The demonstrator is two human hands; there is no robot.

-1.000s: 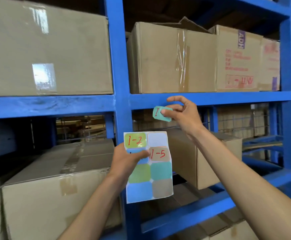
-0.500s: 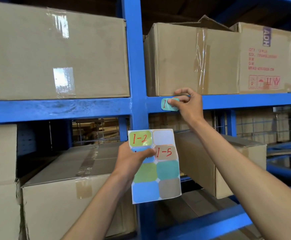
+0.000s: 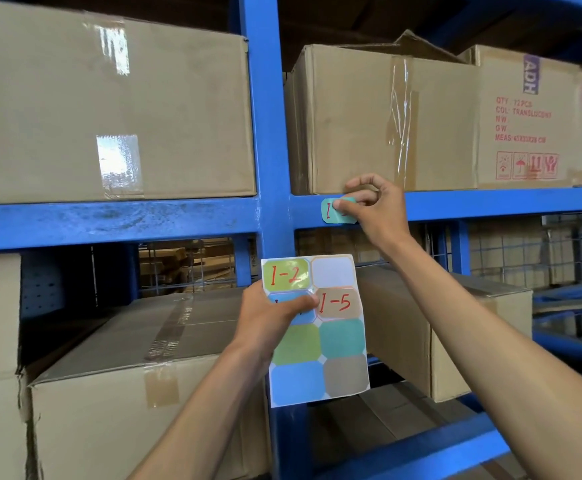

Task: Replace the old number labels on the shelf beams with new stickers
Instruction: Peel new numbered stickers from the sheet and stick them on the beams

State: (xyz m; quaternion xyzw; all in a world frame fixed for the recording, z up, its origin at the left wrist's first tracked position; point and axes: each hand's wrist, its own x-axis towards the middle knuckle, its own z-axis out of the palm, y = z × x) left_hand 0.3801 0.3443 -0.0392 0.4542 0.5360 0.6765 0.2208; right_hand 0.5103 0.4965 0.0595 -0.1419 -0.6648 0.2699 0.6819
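A teal sticker (image 3: 331, 216) with a red number lies against the blue shelf beam (image 3: 490, 204), just right of the blue upright post (image 3: 268, 133). My right hand (image 3: 376, 206) has its thumb on the sticker, the fingers curled above it, hiding part of the number. Lower down, my left hand (image 3: 272, 317) grips a sticker sheet (image 3: 320, 358) by its left edge, thumb across a blue sticker. The sheet shows a green sticker marked 1-2, a brown one marked 1-5, one bare slot and several blank coloured stickers.
Large cardboard boxes fill the upper shelf: one at left (image 3: 109, 109), a taped one at centre (image 3: 386, 123), a printed one at right (image 3: 525, 119). More boxes (image 3: 137, 382) sit on the lower shelf. A lower blue beam (image 3: 421, 455) crosses the bottom right.
My right hand has carried the teal sticker up from below the beam onto the beam face. The view has shifted left. My left hand keeps holding the sheet.
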